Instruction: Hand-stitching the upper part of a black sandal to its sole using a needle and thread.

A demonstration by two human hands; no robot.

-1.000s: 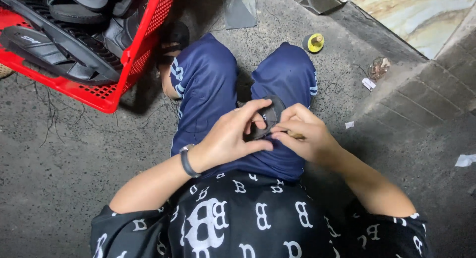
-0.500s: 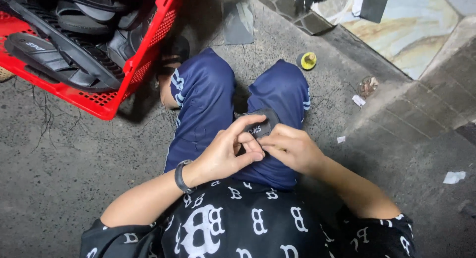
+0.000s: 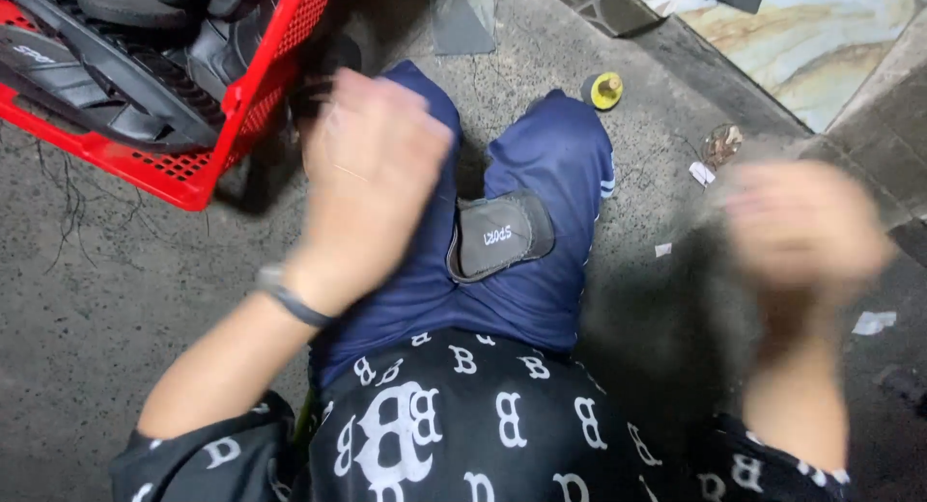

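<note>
Hands hovered blurred and apart, left hand (image 3: 372, 169) spread, right hand (image 3: 806, 222) grip indiscernible, above the grey strap (image 3: 502, 237) lying mid-frame.

strap piece (image 3: 502, 237): on the lap
crate (image 3: 208, 169): far left of strap piece
left hand (image 3: 372, 169): just left
right hand (image 3: 801, 227): well right
cap (image 3: 605, 90): beyond

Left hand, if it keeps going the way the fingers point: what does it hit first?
Likely the red crate. The left hand points up-left toward its near corner, where dark sandals lie inside. The hand is motion-blurred and depth is unclear, so it might pass above the rim.
</note>
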